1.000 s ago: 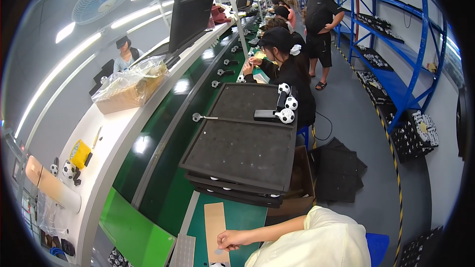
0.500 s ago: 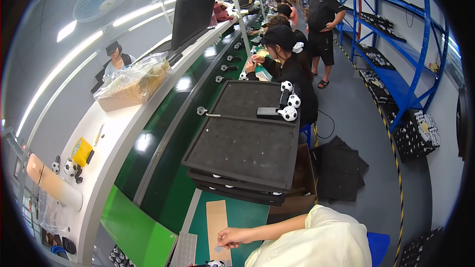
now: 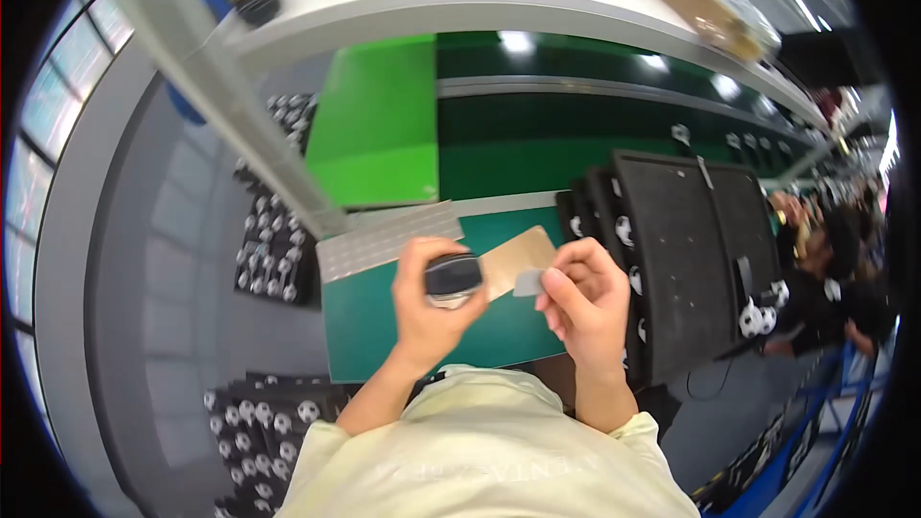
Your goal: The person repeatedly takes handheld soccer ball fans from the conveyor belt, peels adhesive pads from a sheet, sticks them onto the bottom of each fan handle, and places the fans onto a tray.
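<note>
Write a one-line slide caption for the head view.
Left hand holds a small dark device; right hand pinches a small grey piece above a green mat.

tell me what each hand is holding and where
Left hand wraps the sides of a small dark rounded part; right hand pinches a small grey piece by its edge.

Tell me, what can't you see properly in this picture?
- Small dark and silver part, head view: the left hand wraps around it, so its underside and full shape are hidden.
- Little grey piece: the right hand pinches it; too small and blurred to identify.
- Tan card on the green mat: both hands cover part of it.
- Black trays of small round parts: blurred, and a slanted grey bar crosses them.
</note>
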A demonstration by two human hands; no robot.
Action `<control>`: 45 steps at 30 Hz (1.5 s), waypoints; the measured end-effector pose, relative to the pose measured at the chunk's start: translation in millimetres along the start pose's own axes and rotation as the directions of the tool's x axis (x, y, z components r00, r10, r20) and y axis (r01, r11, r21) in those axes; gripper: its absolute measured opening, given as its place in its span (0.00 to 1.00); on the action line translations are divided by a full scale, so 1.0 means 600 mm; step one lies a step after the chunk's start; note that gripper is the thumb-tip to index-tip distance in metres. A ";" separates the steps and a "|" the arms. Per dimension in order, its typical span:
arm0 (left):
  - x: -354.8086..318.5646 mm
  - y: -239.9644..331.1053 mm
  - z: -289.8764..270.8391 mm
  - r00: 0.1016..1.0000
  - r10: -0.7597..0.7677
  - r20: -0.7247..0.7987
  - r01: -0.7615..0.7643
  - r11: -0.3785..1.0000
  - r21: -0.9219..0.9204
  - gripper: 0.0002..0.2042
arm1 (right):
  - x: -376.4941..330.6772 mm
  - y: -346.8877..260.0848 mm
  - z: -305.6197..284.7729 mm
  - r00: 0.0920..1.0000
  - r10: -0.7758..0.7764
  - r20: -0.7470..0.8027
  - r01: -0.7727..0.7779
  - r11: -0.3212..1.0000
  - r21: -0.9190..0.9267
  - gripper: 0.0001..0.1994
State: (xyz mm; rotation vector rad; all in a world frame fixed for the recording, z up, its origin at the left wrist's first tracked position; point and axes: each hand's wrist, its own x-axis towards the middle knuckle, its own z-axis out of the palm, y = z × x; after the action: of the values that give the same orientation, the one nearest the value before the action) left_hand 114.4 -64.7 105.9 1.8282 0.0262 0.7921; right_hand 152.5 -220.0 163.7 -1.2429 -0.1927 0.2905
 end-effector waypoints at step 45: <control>-0.004 -0.017 -0.020 0.943 0.331 0.026 -0.329 0.925 0.190 0.26 | -0.005 0.013 0.058 0.982 0.089 0.164 -0.068 0.989 -0.131 0.05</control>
State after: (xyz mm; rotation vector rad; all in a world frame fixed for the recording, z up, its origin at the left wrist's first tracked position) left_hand 109.8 -51.2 98.4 2.0427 -0.2142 1.0622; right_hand 138.6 -187.5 167.4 -1.3523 -0.3123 0.4589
